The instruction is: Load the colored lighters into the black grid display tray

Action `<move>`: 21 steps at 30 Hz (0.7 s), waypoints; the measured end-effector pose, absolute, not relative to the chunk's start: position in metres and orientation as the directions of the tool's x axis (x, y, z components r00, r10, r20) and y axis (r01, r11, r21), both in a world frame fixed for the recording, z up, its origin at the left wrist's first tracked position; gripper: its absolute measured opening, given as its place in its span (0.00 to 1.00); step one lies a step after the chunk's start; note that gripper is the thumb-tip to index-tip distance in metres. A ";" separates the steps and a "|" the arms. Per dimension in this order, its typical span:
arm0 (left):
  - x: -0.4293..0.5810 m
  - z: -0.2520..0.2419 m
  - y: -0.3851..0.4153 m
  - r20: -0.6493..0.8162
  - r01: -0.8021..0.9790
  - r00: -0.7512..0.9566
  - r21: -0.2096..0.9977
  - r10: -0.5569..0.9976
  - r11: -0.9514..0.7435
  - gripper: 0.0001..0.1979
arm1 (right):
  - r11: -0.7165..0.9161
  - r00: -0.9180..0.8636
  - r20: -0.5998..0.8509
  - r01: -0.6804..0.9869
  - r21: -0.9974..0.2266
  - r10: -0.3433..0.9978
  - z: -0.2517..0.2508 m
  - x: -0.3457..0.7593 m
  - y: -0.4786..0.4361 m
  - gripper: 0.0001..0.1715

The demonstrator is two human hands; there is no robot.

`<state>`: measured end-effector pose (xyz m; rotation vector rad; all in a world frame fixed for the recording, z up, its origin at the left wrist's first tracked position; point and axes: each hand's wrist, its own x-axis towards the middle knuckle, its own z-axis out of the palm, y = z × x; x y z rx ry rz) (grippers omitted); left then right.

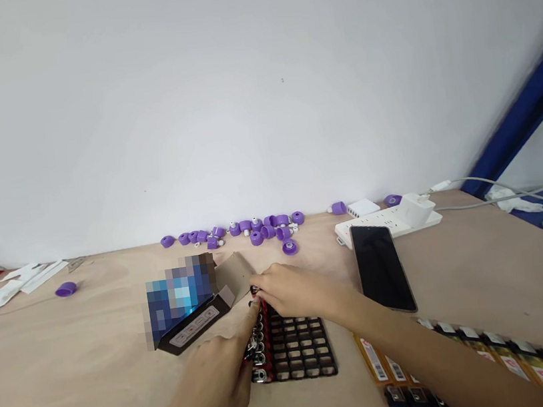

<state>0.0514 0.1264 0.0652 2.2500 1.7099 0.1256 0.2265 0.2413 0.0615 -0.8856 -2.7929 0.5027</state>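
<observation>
A black grid tray [302,351] lies on the table in front of me, with a row of lighters [259,350] standing along its left edge. My right hand [296,291] reaches in from the right and pinches a small red lighter at the tray's top left corner. My left hand [220,379] rests by the tray's left side, its index finger stretched out against the lighters. Just left of both hands lies an open cardboard box [190,309] with a blue front and its flap raised.
A black phone [380,268] lies right of the tray, with a white power strip [387,219] and cables behind it. Several purple caps [249,229] line the wall. Packaged lighters [474,350] lie at bottom right. Papers [19,279] sit at far left.
</observation>
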 end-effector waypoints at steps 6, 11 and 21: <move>0.048 0.060 0.125 -0.064 0.910 0.319 0.299 0.946 -0.286 0.42 | 0.771 -0.830 0.045 0.494 -0.402 0.555 0.056 0.227 0.240 0.11; 0.047 0.063 0.127 -0.031 0.896 0.314 0.340 0.949 -0.285 0.41 | 0.728 -0.818 0.057 0.475 -0.494 0.572 0.057 0.239 0.239 0.18; 0.059 0.079 0.129 0.023 0.845 0.093 0.527 0.995 -0.091 0.16 | 0.461 -0.756 0.112 0.269 -0.846 0.645 0.091 0.242 0.203 0.08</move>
